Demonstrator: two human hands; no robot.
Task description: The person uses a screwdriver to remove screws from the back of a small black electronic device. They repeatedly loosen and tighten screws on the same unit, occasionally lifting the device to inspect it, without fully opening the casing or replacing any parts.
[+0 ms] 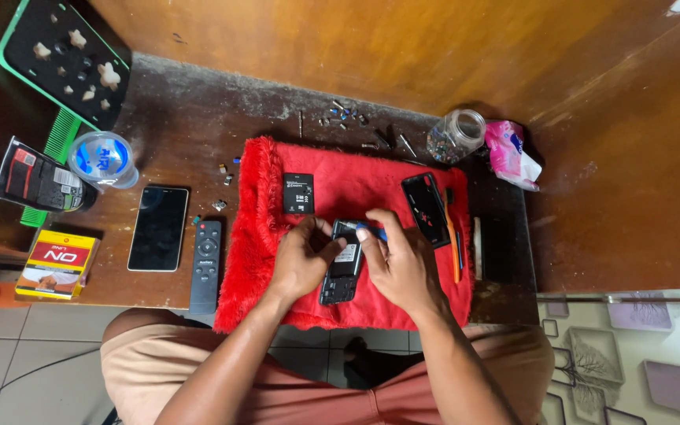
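Observation:
A small black phone (341, 271) with its back cover off lies on a fluffy red cloth (249, 236). My left hand (302, 258) grips the phone's left edge and steadies it. My right hand (403, 264) holds a blue-handled tool (373, 229), its tip at the phone's upper end. A black battery (298, 193) lies on the cloth above my left hand. A black phone cover (425, 208) lies on the cloth to the upper right.
On the wooden table, left of the cloth: a black remote (205, 265), a black smartphone (158, 227), a red and yellow box (57, 264), a plastic cup (104, 160). Loose screws (341, 114), a glass jar (456, 135) and a pink packet (511, 153) sit behind. An orange tool (453, 244) lies right.

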